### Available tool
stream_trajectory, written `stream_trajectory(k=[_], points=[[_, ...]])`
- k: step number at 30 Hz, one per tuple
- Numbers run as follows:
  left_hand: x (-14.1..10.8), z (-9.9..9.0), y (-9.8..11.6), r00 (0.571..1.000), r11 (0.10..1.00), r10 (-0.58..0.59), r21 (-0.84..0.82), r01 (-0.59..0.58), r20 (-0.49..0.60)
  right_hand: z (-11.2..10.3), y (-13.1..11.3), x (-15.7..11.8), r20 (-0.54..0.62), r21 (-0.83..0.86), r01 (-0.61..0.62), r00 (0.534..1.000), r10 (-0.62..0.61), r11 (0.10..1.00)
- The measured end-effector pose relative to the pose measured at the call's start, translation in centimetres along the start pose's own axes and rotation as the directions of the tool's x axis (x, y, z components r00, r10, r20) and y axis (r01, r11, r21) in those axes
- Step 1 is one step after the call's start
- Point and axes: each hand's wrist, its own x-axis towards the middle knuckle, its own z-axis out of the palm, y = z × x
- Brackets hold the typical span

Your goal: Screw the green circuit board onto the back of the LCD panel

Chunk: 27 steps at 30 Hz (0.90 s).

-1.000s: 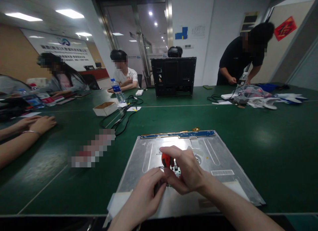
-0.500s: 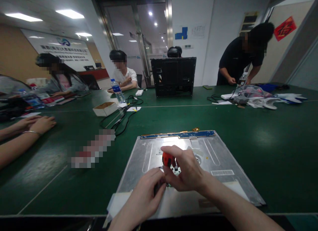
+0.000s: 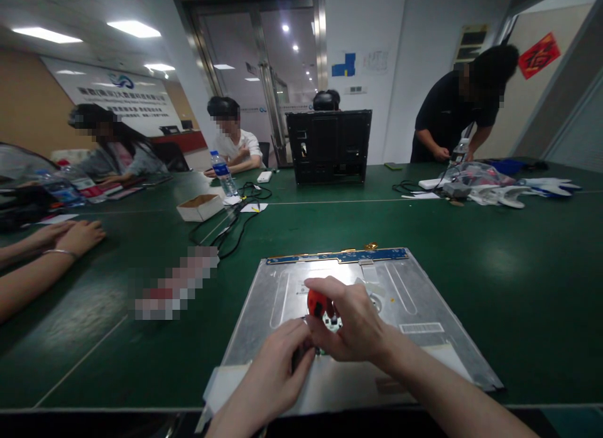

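A screwdriver with a red and black handle [image 3: 316,303] is gripped between the thumb and fingers of my right hand [image 3: 347,315]. Its shaft and tip are hidden behind my hands. My left hand [image 3: 286,356] lies just left of it, fingers curled and closed low near the tool; what they hold is hidden. Under both hands is a flat silver display panel [image 3: 405,356], back side up, with a blue circuit strip [image 3: 372,255] along its far edge. Part of a small green circuit board [image 3: 333,323] shows between my hands, near the panel's middle.
The green table [image 3: 532,287] carries a white open box [image 3: 200,207], black cables [image 3: 240,227], a water bottle [image 3: 223,173], a black monitor housing [image 3: 330,146] and a plastic bag [image 3: 475,174]. Another person's hands [image 3: 78,240] rest at the left. Other people are around the table.
The red handle has turned slightly in my right hand, its dark patch showing differently. Both hands stay in nearly the same place, and the panel has not moved.
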Motion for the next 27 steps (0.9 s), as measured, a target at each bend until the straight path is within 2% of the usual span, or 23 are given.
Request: stream_trajectory(k=[11, 27], points=[[0.25, 0.03, 0.32, 0.999, 1.000, 0.011, -0.004, -0.011, -0.031, 0.01, 0.00, 0.08, -0.004, 0.007, 0.008, 1.000, -0.008, 1.000], [0.22, -0.22, 0.36, 0.999, 0.999, -0.042, -0.007, 0.043, 0.029, -0.32, -0.14, 0.18, 0.044, 0.038, 0.010, 0.999, -0.012, 0.999]])
